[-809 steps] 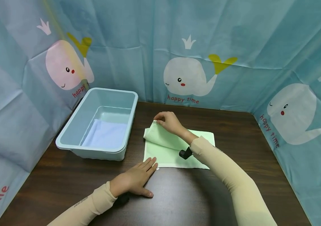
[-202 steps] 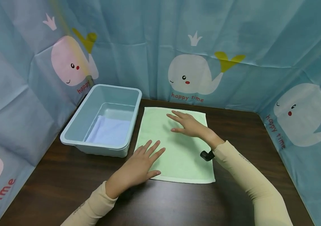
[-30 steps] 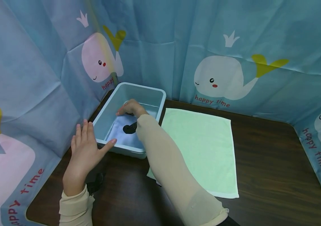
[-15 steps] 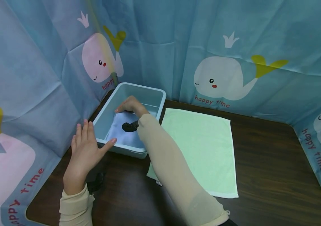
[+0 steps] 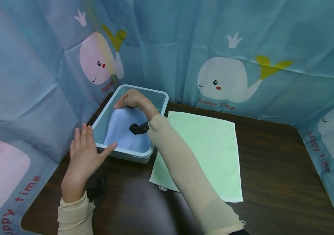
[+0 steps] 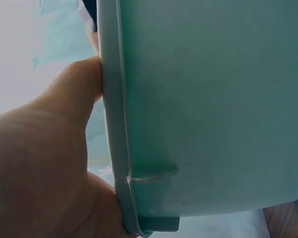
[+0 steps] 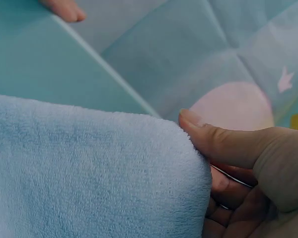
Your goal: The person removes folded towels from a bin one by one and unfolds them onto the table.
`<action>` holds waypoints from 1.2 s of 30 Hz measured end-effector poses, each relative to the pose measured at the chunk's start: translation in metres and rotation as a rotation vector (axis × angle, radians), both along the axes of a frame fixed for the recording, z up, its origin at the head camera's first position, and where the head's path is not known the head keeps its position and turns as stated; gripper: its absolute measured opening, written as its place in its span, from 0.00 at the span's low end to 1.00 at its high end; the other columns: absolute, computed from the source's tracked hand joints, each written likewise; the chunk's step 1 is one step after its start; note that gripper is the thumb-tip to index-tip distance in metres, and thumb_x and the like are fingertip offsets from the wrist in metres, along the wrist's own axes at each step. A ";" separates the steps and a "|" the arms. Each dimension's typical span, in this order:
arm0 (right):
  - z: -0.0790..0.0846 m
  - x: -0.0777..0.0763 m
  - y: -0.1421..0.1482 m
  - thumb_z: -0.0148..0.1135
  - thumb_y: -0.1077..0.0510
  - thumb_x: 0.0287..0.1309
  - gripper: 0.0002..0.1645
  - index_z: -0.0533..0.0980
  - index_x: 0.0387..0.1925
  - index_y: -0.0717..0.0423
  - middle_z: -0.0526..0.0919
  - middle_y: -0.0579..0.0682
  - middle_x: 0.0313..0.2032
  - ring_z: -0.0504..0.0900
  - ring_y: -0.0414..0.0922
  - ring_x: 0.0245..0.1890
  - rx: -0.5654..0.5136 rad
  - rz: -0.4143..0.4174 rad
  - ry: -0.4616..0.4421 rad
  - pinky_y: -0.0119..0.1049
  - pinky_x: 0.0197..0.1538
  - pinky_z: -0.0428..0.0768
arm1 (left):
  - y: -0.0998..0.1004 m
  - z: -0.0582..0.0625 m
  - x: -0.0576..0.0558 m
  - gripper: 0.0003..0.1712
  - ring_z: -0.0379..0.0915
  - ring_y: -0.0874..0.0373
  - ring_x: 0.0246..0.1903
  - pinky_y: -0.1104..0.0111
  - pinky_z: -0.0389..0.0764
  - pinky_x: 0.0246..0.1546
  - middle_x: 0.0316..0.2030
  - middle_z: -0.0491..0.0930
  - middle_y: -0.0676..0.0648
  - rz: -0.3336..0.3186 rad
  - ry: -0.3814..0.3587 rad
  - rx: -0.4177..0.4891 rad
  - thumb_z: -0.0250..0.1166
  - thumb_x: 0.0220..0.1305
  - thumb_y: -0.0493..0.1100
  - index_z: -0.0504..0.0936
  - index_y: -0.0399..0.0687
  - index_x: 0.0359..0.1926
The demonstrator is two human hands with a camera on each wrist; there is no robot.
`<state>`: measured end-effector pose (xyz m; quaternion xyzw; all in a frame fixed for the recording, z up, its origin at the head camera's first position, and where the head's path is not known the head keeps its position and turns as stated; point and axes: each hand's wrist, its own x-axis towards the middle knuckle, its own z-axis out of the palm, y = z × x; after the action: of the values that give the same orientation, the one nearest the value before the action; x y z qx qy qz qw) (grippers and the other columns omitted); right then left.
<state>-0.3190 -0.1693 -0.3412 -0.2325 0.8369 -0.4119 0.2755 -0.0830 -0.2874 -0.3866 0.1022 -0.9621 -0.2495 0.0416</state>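
Note:
In the head view, my right hand (image 5: pixel 136 99) is over the light-blue plastic basin (image 5: pixel 144 89), pinching a far corner of a pale-blue towel (image 5: pixel 121 127). The towel's raised part stretches from the near side of the basin up to the fingers. Thumb and fingers on the terry corner (image 7: pixel 154 144) show close up in the right wrist view. My left hand (image 5: pixel 84 155) lies against the basin's near-left corner, fingers straight and thumb spread along the rim. From the left wrist, the palm and thumb touch the rim beside the basin's outer wall (image 6: pixel 213 109).
A light-green towel (image 5: pixel 208 147) lies spread flat on the dark wooden table (image 5: pixel 272 163), right of the basin and partly under the right sleeve. A small white label (image 5: pixel 162 188) shows at its near edge. A whale-print curtain (image 5: pixel 155 52) encloses the back and sides.
The green towel, half folded at first, is spread flat. My right hand has moved from it into the basin and lifted the pale-blue towel's corner. My left hand has moved to the rim.

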 end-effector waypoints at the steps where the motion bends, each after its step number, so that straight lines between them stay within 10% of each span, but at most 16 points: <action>1: 0.004 0.000 0.001 0.74 0.48 0.53 0.12 0.88 0.37 0.48 0.87 0.41 0.42 0.78 0.36 0.38 -0.004 -0.001 0.002 0.27 0.40 0.76 | 0.000 0.000 0.000 0.67 0.18 0.32 0.76 0.30 0.35 0.69 0.77 0.26 0.31 0.001 -0.001 0.002 0.53 0.63 0.75 0.31 0.32 0.76; 36: 0.120 0.033 0.047 0.77 0.56 0.50 0.09 0.88 0.34 0.54 0.88 0.46 0.33 0.81 0.39 0.36 -0.412 -0.069 0.265 0.27 0.40 0.76 | -0.017 -0.006 -0.015 0.67 0.17 0.30 0.76 0.31 0.34 0.70 0.76 0.25 0.28 -0.004 -0.017 0.005 0.51 0.64 0.75 0.31 0.28 0.76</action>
<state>-0.2858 -0.1226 -0.2211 -0.3071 0.7715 -0.5488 0.0963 -0.0984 -0.3043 -0.3921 0.1025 -0.9619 -0.2513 0.0327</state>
